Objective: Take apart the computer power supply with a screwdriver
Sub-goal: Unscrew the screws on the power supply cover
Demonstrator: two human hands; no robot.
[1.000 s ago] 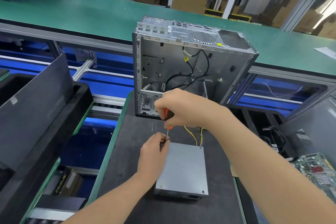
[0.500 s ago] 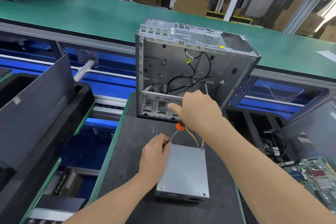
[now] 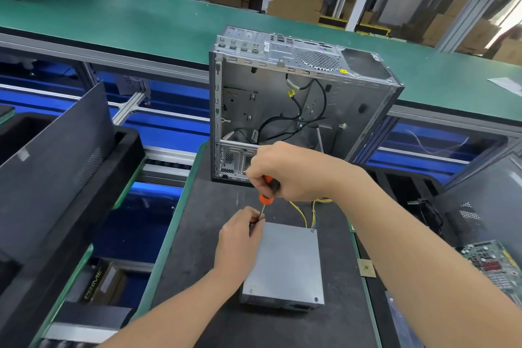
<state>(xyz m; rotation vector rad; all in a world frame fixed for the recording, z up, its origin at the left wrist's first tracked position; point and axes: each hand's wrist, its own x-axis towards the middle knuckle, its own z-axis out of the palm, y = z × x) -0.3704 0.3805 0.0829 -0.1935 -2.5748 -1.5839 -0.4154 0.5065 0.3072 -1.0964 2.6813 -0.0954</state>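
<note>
Right hand (image 3: 285,171) is clamped round the screwdriver (image 3: 268,191) handle; its shaft is pinched below by the left hand (image 3: 240,234), presumably steadying the tip at the corner screw of the power supply (image 3: 285,265) beneath.

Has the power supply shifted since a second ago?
No. The power supply keeps the same gap and angle to the open computer case behind it.

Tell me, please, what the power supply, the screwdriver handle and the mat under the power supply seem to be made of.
The power supply looks like sheet metal, matt grey: folded edges, corner screws. The screwdriver has a handle that seems plastic or rubber, orange and black, smooth. The mat is perhaps rubber: dull dark grey, scuffed; the look leaves it open.
</note>
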